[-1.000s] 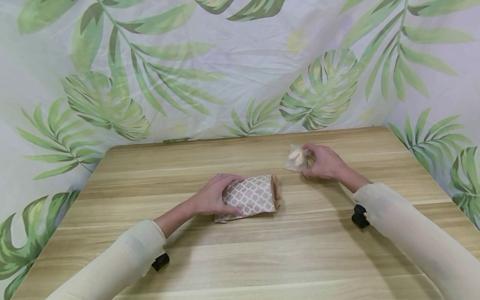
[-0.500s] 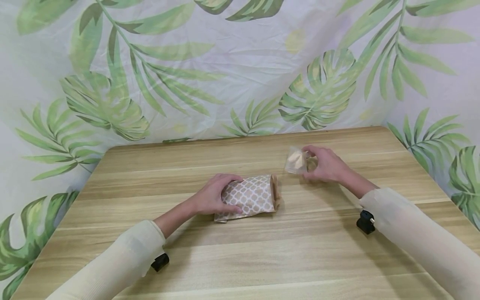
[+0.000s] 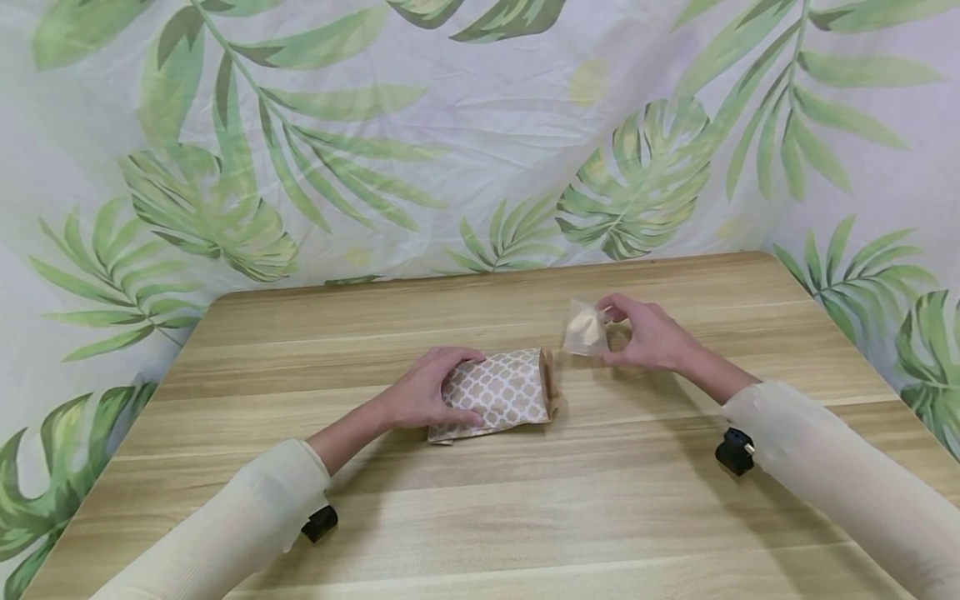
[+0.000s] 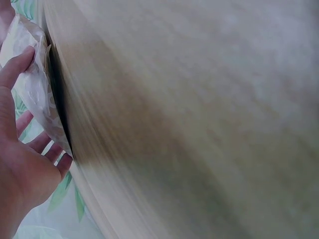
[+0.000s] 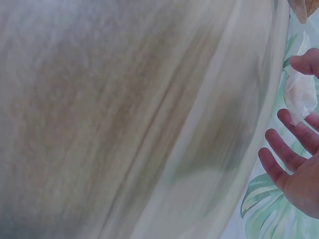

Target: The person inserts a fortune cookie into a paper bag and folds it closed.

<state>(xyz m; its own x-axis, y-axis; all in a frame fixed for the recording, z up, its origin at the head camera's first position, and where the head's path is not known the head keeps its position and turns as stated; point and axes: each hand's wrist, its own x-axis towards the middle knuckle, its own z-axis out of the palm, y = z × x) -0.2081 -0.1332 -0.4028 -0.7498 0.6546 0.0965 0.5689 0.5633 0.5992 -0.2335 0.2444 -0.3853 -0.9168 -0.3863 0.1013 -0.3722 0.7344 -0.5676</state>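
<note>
A paper bag (image 3: 498,387) with a tan and white lattice print lies on its side on the wooden table, its mouth facing right. My left hand (image 3: 422,393) holds the bag's closed end, thumb on the near side and fingers along the far side. Just beyond the mouth, my right hand (image 3: 654,335) pinches a small clear plastic packet (image 3: 585,330) by its right side; something pale tan shows inside it. In the right wrist view the packet (image 5: 300,94) hangs between thumb and fingers, with the other fingers spread. The inside of the bag is hidden.
The wooden table (image 3: 480,517) runs back to a leaf-printed cloth (image 3: 495,150) hanging behind it. A black wrist camera (image 3: 321,523) sits under the left sleeve, another black camera (image 3: 735,451) under the right.
My right hand has brought the packet slightly left and nearer, closer to the bag's mouth, and the packet has turned a little. The left hand and bag have stayed in place.
</note>
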